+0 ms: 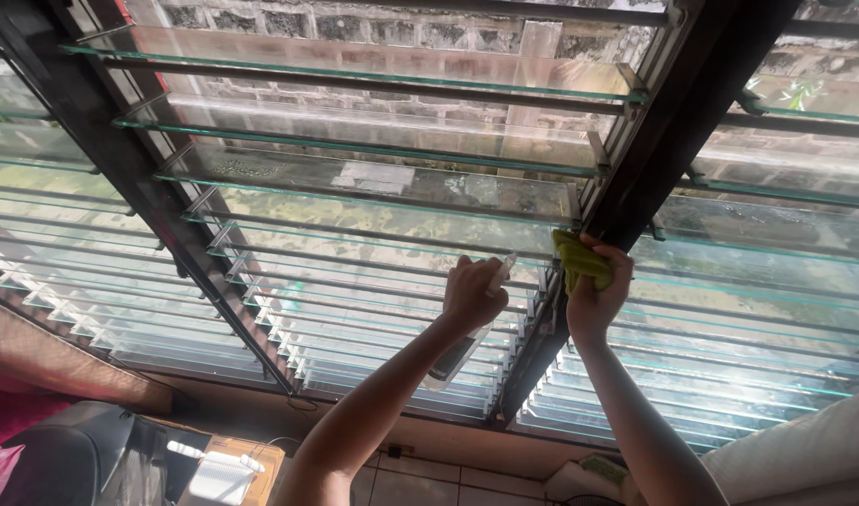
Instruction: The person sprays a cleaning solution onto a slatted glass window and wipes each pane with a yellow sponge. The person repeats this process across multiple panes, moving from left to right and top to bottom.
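Overhead, left hand (472,295) gripping spray bottle (456,356), nozzle uppermost, right hand (596,286) clutching green cloth (579,260)

bottle (459,351) left of cloth (579,261), before window (373,201)

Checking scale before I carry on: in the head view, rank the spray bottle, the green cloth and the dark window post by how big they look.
1. Dark window post, by far the largest.
2. Spray bottle in the left hand, longer than the cloth though partly hidden.
3. Green cloth, bunched in the right hand, so its full size is unsure.
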